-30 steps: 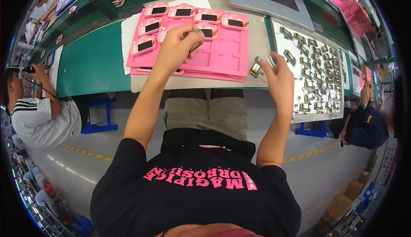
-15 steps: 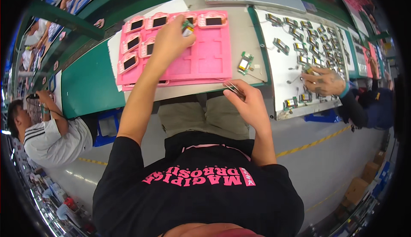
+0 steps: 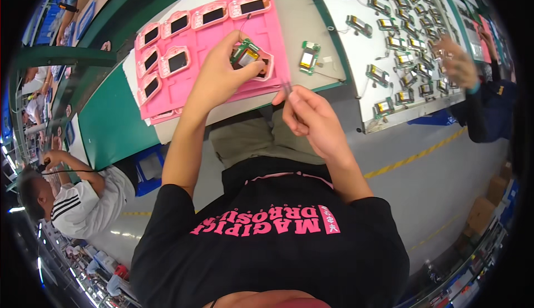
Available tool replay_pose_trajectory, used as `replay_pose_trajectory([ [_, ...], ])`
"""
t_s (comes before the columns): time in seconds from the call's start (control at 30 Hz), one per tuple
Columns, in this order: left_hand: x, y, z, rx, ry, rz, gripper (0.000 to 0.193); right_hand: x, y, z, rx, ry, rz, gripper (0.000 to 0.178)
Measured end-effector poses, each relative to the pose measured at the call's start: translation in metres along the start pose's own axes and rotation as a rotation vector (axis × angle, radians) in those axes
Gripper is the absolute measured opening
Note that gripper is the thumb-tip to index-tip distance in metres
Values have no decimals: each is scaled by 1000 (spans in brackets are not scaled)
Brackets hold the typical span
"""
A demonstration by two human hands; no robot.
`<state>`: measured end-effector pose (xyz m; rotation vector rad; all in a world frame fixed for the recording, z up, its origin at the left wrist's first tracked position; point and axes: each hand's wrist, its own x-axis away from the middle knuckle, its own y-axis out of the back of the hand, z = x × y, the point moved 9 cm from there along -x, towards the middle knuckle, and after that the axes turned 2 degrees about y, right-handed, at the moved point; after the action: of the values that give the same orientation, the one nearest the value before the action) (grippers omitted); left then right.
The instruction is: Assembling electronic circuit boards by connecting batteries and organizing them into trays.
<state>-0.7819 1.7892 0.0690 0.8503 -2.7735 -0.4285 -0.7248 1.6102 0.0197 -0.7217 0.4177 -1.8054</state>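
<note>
My left hand (image 3: 219,80) is closed on a green circuit board (image 3: 247,56) with a silver-yellow battery and a thin dark wire sticking up. Partly under that board and my thumb shows a pink case (image 3: 270,70); whether the hand also grips it I cannot tell. Both are over the near right part of a pink foam tray (image 3: 261,27). My right hand (image 3: 314,116) pinches tweezers (image 3: 287,88), tips pointing up toward the tray's near right corner. Another circuit board with a battery (image 3: 309,57) lies on the table just right of the tray.
Several pink cases with dark screens (image 3: 211,15) sit in the tray's far and left pockets. To the right, a white board (image 3: 361,57) carries many circuit boards with batteries, and a co-worker's blurred hand (image 3: 457,63) is above it. A green mat (image 3: 111,107) covers the left table.
My left hand has come nearer and right over the tray with the circuit board, and the pink case now shows beneath. The tweezers' tips now point upward. The co-worker's hand has moved away and right.
</note>
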Motion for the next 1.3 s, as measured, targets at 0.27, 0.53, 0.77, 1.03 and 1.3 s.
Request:
replay_pose_trajectory([
  [0.27, -10, -8, 6, 38, -9, -22, 32, -13, -13, -11, -177, -129, 77, 28],
  [0.53, -15, -2, 16, -137, -3, -39, 35, -30, -18, -25, -273, -147, -6, 26],
  [0.77, -13, -14, 11, -160, -5, -69, 36, -31, -7, -25, -239, -112, -26, 25],
  [1.03, -11, -21, -13, -75, -30, -80, 37, -18, 11, -15, -234, -83, -45, 22],
  [1.3, 1, -6, -29, 221, 258, 65, 25, -18, 17, 30, -67, -7, -100, 26],
])
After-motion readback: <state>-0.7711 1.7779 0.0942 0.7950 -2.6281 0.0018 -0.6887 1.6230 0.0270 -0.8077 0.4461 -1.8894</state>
